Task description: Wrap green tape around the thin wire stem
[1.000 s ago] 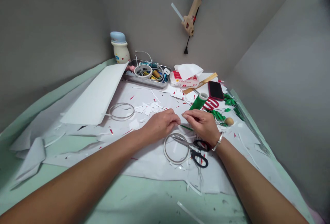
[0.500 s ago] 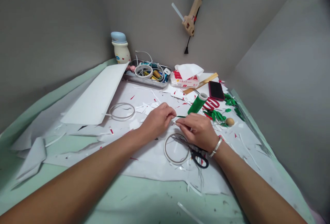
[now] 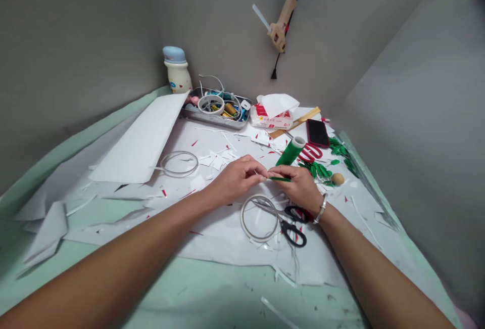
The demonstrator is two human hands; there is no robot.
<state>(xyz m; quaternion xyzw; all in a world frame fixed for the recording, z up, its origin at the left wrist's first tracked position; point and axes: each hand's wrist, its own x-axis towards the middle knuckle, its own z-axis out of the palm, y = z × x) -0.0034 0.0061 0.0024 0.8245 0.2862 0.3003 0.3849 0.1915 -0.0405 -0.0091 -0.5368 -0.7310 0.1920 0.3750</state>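
Observation:
My left hand (image 3: 245, 176) is closed in a pinch, its thumb and finger on one end of a thin green leaf-like piece (image 3: 281, 179). My right hand (image 3: 298, 183) meets it fingertip to fingertip, fingers closed at the same end, the green piece lying across them. Just behind the right hand stands a spool of green thread (image 3: 289, 152), tilted. Black-handled scissors (image 3: 293, 233) lie below the hands, blades over a clear ring-shaped roll (image 3: 242, 220). Several green leaves (image 3: 320, 169) and a round wooden bead (image 3: 337, 179) are to the right.
Paper scraps litter the white sheet. Behind are a metal tray (image 3: 215, 118) of supplies, a tissue pack (image 3: 271, 116), a phone (image 3: 318, 133) and red-handled scissors (image 3: 311, 152). Another ring (image 3: 179, 173) and white board (image 3: 140, 142) lie left. A glue gun (image 3: 279, 31) hangs on the wall.
My hands have come together at the fingertips, the left shifting right and the right moving slightly right. The green piece now lies across the right fingers, and more of the black scissors shows.

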